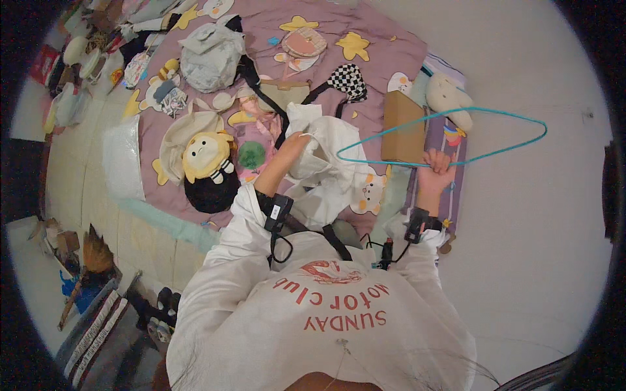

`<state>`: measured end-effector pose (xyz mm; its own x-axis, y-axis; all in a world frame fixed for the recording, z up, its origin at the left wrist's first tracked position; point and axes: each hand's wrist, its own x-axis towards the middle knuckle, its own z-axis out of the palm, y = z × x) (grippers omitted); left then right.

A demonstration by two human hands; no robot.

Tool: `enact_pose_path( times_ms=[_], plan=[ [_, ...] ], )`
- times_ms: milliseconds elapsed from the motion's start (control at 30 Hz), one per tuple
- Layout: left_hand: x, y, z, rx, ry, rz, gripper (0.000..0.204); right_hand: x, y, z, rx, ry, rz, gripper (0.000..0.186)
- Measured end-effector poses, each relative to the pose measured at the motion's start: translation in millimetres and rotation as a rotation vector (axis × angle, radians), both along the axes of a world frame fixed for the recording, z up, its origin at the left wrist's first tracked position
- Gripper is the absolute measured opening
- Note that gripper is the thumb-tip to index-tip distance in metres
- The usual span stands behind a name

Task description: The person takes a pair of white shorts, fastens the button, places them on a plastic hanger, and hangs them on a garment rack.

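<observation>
A teal clothes hanger [495, 112] is held out to the right by its long lower bar. The fingers of my right hand [435, 171] are wrapped round that bar. White cloth, apparently a garment [336, 143], lies bunched in front of me on the bedspread. At its left side my left hand [298, 143] pinches the fabric; the fingertips are partly hidden by folds. One end of the hanger reaches over the garment's right edge. Behind the hanger stands a brown cardboard box [403, 127].
The purple bedspread [391, 52] carries a grey bag [212, 55], a yellow plush toy [207, 156], a black round item [212, 192], a green pompom [251, 155] and a checkered item [347, 83]. A cream plush [448, 98] sits by the wall [535, 228]. A broom [96, 253] stands lower left.
</observation>
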<state>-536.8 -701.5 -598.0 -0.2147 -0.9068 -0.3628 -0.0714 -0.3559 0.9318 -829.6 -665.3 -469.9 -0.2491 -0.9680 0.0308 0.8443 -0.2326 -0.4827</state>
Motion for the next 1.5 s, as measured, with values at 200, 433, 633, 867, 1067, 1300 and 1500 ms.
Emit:
enact_pose_path(
  times_ms=[200, 433, 633, 867, 1067, 1300, 1500],
  plan=[
    [-33.9, -1.5, -2.1, -0.819, -0.301, -0.188, 0.021, 4.7, -1.4, -6.9, 0.009, 0.090, 0.079, 0.041],
    [-70.7, -7.9, 27.5, -0.935, -0.385, -0.357, 0.024, -33.7, 12.2, 2.0, -0.118, 0.051, -0.049, 0.036],
    [-96.9, -21.5, 99.1, -0.641, -0.367, -0.573, 0.021, -62.0, 27.5, 31.0, -0.127, 0.036, -0.200, 0.026],
    [-115.7, -23.6, 91.7, -0.722, -0.376, -0.576, 0.023, -79.2, 46.2, 26.1, 0.058, -0.076, -0.429, 0.023],
    [-102.1, -9.5, 91.5, -0.741, -0.248, -0.562, 0.026, -79.6, 45.1, -20.3, -0.139, -0.157, -0.110, 0.018],
    [-90.7, -6.4, 102.6, -0.595, -0.162, -0.468, 0.031, -28.5, 26.3, -9.6, 0.003, 0.160, -0.213, 0.013],
    [-81.7, 1.4, 160.6, -0.213, 0.105, -0.294, 0.028, -12.0, 21.6, -28.2, -0.177, 0.398, -0.256, 0.016]
  ],
)
